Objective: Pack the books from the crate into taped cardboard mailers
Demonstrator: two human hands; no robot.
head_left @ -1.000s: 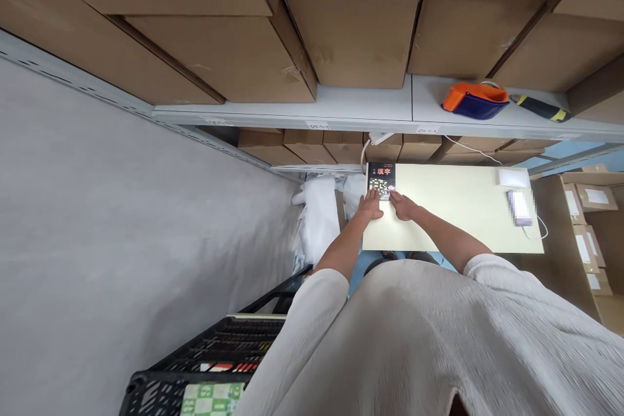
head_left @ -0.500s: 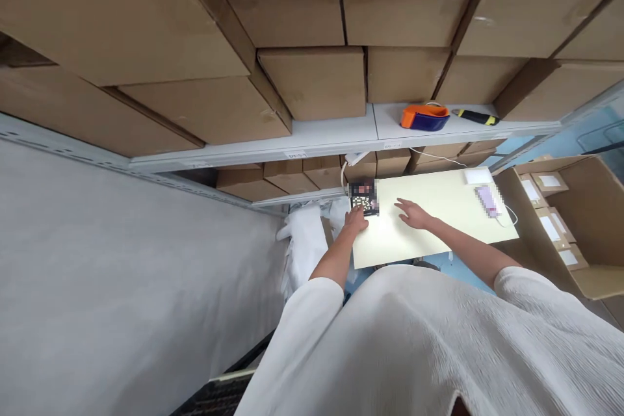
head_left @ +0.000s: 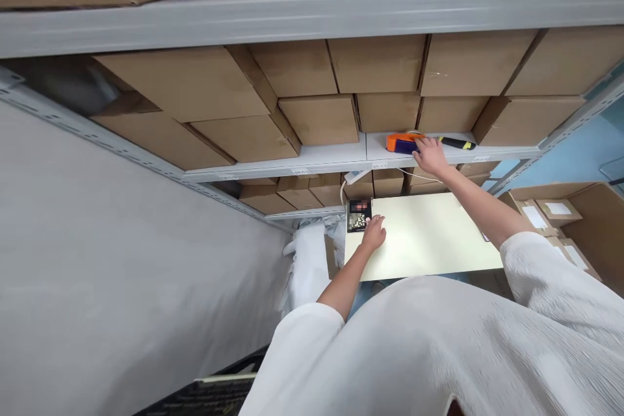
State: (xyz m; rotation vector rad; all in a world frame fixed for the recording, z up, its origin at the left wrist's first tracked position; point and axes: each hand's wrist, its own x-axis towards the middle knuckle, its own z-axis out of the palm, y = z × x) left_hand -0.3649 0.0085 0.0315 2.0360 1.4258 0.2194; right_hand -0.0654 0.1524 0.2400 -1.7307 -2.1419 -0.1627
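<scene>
On the grey shelf lies an orange and dark-blue tape dispenser (head_left: 400,143). My right hand (head_left: 431,156) reaches up to it, with thumb and fingers about its right end. Just right of that hand is a black and yellow utility knife (head_left: 457,143), also on the shelf. Lower down, my left hand (head_left: 374,234) rests on the pale tabletop (head_left: 424,234), its fingers apart and holding nothing. A dark printed flat item (head_left: 359,216), partly blurred out, lies at the table's left end beside my left fingers.
Brown cardboard boxes (head_left: 319,120) fill the shelves above and behind the table. A white power strip (head_left: 357,175) with a cable sits at the table's back left. At right stands an open carton (head_left: 597,224) with small labelled boxes. White wrapping (head_left: 309,260) lies left of the table.
My right hand has gone from above the table up to the tape dispenser on the shelf. My left hand has slid right, off the dark printed item. The view has tilted up.
</scene>
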